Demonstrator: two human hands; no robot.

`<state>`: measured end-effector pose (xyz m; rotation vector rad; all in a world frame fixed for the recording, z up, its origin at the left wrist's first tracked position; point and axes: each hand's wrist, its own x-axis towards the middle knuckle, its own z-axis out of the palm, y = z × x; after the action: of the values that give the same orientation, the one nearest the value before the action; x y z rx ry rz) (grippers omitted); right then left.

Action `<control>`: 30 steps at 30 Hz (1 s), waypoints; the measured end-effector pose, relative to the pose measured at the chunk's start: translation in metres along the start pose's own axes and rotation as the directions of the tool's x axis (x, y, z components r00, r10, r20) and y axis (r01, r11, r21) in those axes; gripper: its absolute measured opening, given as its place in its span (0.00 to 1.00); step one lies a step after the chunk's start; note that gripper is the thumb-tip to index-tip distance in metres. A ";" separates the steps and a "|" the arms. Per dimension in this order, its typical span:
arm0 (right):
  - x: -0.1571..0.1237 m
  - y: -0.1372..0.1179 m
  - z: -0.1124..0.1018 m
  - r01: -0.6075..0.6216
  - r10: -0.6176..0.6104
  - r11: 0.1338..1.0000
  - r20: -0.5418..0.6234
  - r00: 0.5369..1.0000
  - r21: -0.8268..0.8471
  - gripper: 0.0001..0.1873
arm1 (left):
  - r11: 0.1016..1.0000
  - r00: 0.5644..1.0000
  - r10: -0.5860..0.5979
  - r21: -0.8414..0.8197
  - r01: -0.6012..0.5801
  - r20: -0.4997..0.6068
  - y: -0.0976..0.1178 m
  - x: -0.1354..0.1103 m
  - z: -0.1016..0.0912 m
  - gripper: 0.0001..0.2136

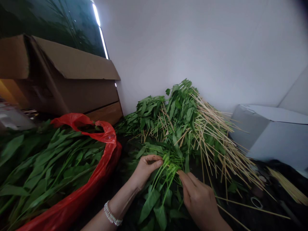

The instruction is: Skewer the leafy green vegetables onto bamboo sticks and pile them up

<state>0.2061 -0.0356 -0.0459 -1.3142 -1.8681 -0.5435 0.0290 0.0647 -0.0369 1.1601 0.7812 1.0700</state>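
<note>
Toward six o'clock, the left hand (146,171) pinches a bunch of greens (171,168) at its ten-o'clock side, the right hand (198,193) at its four-o'clock side. From there, a red bag (109,134) lies at nine, thin sticks (234,155) at two.

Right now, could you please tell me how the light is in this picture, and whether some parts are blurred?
Head view throughout: dim light, with a glaring white strip at upper left; near the middle, the left hand, right hand and green stems look fairly clear; the pale item at the far left edge looks soft; the upper right corner goes dark.
</note>
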 end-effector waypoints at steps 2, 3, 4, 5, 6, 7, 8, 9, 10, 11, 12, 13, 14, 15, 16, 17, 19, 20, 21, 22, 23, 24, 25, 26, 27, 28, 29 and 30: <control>-0.001 0.000 0.001 -0.001 0.001 1.000 0.008 1.000 -0.003 0.18 | 1.000 1.000 -0.008 -0.001 0.008 0.000 0.000 0.000 0.001 0.09; -0.002 0.000 0.002 0.001 -0.001 1.000 0.012 1.000 -0.003 0.18 | 1.000 1.000 -0.009 0.005 0.009 0.001 0.000 -0.001 0.002 0.09; -0.002 0.000 0.002 0.005 -0.005 1.000 0.014 1.000 -0.003 0.18 | 1.000 1.000 -0.007 0.014 0.007 0.004 0.000 -0.001 0.003 0.09; -0.003 -0.001 0.003 0.007 -0.007 1.000 0.018 1.000 -0.002 0.18 | 1.000 1.000 -0.005 0.024 0.005 0.007 -0.001 -0.002 0.004 0.10; -0.003 -0.001 0.004 0.009 -0.009 1.000 0.022 1.000 0.002 0.19 | 0.999 1.000 -0.006 0.032 0.005 0.013 -0.001 -0.002 0.005 0.10; -0.003 -0.001 0.004 0.007 -0.008 1.000 0.027 1.000 0.007 0.19 | 0.999 1.000 -0.007 0.039 0.006 0.018 -0.001 -0.003 0.006 0.10; -0.002 -0.001 0.004 0.003 -0.003 1.000 0.030 1.000 0.013 0.19 | 0.999 1.000 -0.004 0.042 0.003 0.018 -0.002 -0.003 0.006 0.11; -0.002 -0.001 0.004 -0.004 0.003 1.000 0.030 1.000 0.018 0.18 | 0.999 1.000 0.008 0.042 -0.008 0.015 -0.002 -0.003 0.006 0.11; -0.001 -0.001 0.004 -0.009 0.009 1.000 0.027 1.000 0.025 0.17 | 0.999 1.000 0.024 0.044 -0.025 0.014 -0.002 -0.003 0.006 0.12; 0.000 0.000 0.003 -0.012 0.011 0.999 0.020 1.000 0.033 0.17 | 0.998 0.999 0.044 0.049 -0.045 0.020 -0.001 -0.002 0.004 0.13; 0.001 0.001 0.001 -0.016 0.015 0.999 0.010 1.000 0.042 0.16 | 0.996 0.997 0.068 0.055 -0.069 0.021 0.000 -0.001 0.003 0.14; 0.002 0.002 -0.001 -0.023 0.023 0.998 -0.002 1.000 0.055 0.14 | 0.993 0.995 0.097 0.062 -0.097 0.015 0.001 0.000 0.000 0.16; 0.003 0.004 -0.005 -0.033 0.035 0.997 -0.019 0.999 0.071 0.13 | 0.990 0.992 0.124 0.069 -0.124 -0.001 0.003 0.002 -0.002 0.17; 0.003 0.007 -0.008 -0.045 0.049 0.995 -0.037 0.998 0.086 0.11 | 0.986 0.989 0.149 0.077 -0.147 -0.025 0.004 0.003 -0.004 0.18; 0.004 0.009 -0.012 -0.053 0.059 0.993 -0.057 0.997 0.102 0.09 | 0.982 0.984 0.171 0.085 -0.166 -0.054 0.006 0.004 -0.006 0.19; 0.004 0.011 -0.016 -0.055 0.065 0.992 -0.081 0.995 0.112 0.07 | 0.979 0.979 0.187 0.093 -0.180 -0.077 0.007 0.005 -0.008 0.20; 0.004 0.015 -0.023 -0.041 0.057 0.993 -0.145 0.988 0.111 0.06 | 0.977 0.978 0.194 0.111 -0.185 -0.078 0.009 0.005 -0.009 0.20; 0.004 0.016 -0.026 -0.033 0.051 0.994 -0.182 0.982 0.103 0.06 | 0.977 0.980 0.188 0.118 -0.180 -0.062 0.010 0.005 -0.009 0.19; 0.004 0.016 -0.029 -0.024 0.045 0.995 -0.224 0.973 0.096 0.07 | 0.976 0.982 0.183 0.125 -0.177 -0.041 0.010 0.004 -0.009 0.19; 0.004 0.016 -0.030 -0.019 0.044 0.995 -0.266 0.963 0.094 0.07 | 0.976 0.984 0.179 0.134 -0.175 -0.020 0.010 0.004 -0.008 0.18; 0.003 0.016 -0.031 -0.017 0.046 0.995 -0.307 0.951 0.097 0.08 | 0.974 0.984 0.177 0.143 -0.175 -0.002 0.010 0.003 -0.007 0.18; 0.003 0.015 -0.031 -0.019 0.055 0.994 -0.344 0.937 0.108 0.08 | 0.972 0.984 0.177 0.154 -0.177 0.010 0.009 0.003 -0.006 0.18; 0.002 0.014 -0.031 -0.027 0.070 0.993 -0.377 0.924 0.118 0.08 | 0.969 0.984 0.178 0.170 -0.179 0.018 0.009 0.003 -0.006 0.18; 0.001 0.013 -0.030 -0.042 0.090 0.991 -0.403 0.911 0.127 0.08 | 0.964 0.983 0.181 0.194 -0.182 0.024 0.008 0.003 -0.005 0.17; 0.001 0.012 -0.030 -0.057 0.108 0.990 -0.417 0.903 0.132 0.08 | 0.954 0.982 0.189 0.230 -0.191 0.029 0.007 0.003 -0.004 0.16; 0.000 0.011 -0.029 -0.072 0.123 0.988 -0.419 0.900 0.136 0.08 | 0.937 0.978 0.204 0.281 -0.206 0.036 0.006 0.002 -0.003 0.15; 0.000 0.010 -0.029 -0.077 0.128 0.988 -0.414 0.901 0.137 0.08 | 0.908 0.972 0.228 0.350 -0.231 0.050 0.004 0.002 -0.003 0.14; 0.000 0.009 -0.028 -0.069 0.120 0.988 -0.405 0.906 0.140 0.08 | 0.861 0.964 0.255 0.436 -0.263 0.079 0.002 0.001 -0.002 0.13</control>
<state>0.2240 -0.0522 -0.0291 -1.1015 -1.4571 -0.5934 0.0272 0.0662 -0.0348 1.7019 0.9006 1.1303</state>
